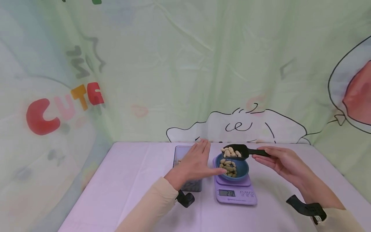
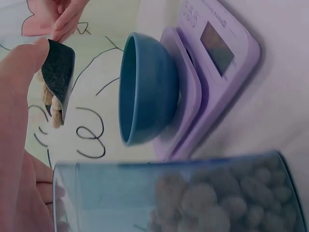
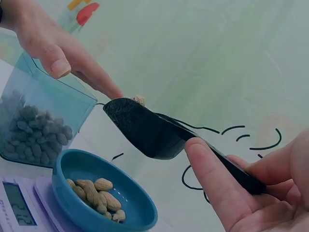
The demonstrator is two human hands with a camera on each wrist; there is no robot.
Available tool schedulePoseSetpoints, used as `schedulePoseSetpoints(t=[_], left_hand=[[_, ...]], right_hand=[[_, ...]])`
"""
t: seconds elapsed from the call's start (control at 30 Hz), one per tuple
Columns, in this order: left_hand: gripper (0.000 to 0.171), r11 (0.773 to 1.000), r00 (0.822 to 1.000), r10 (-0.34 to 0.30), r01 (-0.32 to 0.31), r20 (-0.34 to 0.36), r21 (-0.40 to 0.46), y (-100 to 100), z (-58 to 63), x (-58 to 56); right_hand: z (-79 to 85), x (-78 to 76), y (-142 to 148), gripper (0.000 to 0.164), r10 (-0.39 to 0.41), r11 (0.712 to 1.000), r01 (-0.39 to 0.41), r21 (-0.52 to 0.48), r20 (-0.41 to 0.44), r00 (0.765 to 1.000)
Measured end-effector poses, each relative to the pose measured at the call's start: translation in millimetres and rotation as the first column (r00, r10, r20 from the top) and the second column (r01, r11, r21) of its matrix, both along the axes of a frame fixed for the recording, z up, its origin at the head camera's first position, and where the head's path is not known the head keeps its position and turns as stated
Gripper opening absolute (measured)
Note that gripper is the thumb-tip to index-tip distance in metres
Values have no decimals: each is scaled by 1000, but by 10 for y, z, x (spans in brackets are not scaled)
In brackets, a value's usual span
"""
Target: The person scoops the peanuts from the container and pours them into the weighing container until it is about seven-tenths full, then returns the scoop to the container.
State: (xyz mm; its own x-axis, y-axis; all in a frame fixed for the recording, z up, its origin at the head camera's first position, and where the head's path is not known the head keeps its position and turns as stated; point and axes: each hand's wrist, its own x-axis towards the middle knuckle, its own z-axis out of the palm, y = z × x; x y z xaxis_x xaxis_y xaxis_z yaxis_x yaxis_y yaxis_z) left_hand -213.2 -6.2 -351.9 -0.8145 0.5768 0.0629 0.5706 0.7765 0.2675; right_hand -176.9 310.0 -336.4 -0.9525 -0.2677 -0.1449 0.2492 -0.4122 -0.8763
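The black scoop point(image 1: 242, 150), holding unshelled peanuts point(image 1: 231, 152), sits above the blue bowl point(image 1: 244, 168); it looks light, stiff and smooth, best gripped by its handle point(image 1: 258, 152), which the right hand point(image 1: 285, 164) pinches between thumb and fingers, the scoop's blade projecting beyond the fingertips. The left hand point(image 1: 195, 165), fingers straight, thumb apart, is near the clear container point(image 1: 180, 152); contact is unclear.

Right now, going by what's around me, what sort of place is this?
Likely a screened-off work or demo booth: a cartoon-printed cloth backdrop hangs behind and beside a pale table, which bears a purple digital scale with a blue bowl.
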Motion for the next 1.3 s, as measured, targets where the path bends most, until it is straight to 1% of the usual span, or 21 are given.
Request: schedulePoseSetpoints(t=[0.1,0.2,0.33,0.5,0.67,0.77,0.87,0.97,1.1,1.17,1.3], left_hand=[[115,1000,1000,-14,14,-15,-23,102,-19,-9],[117,998,999,-27,26,-25,-58,191,-42,-20],[119,995,999,-28,24,-39,-101,288,-72,-39],[119,986,997,-33,20,-71,-165,378,-90,-73],[120,972,994,-39,13,-106,-233,430,-107,-102],[120,959,989,-48,7,-138,-285,448,-108,-106],[118,941,982,-72,9,-175,-338,466,-104,-99],[116,926,975,-93,9,-204,-378,483,-112,-95],[113,911,971,-106,8,-216,-412,492,-133,-93],[111,905,970,-113,10,-217,-426,491,-137,-89],[109,896,971,-116,10,-211,-445,491,-146,-84]], right_hand=[[-10,23,54,25,-18,999,18,26,-2,1000],[-24,44,101,27,-18,999,19,45,-19,1000],[-36,61,143,28,-10,998,13,67,-40,999],[-45,68,168,26,-31,993,35,116,-34,999],[-45,78,188,26,-34,989,42,145,-55,998],[-44,84,196,26,-32,986,44,162,-72,997],[-42,93,198,24,-41,979,57,194,-86,995],[-42,100,186,22,-53,965,77,250,-102,993],[-41,101,154,18,-54,935,95,341,-128,990],[-36,102,135,23,-53,914,105,393,-141,989],[-21,105,100,39,-52,870,122,478,-157,986]])
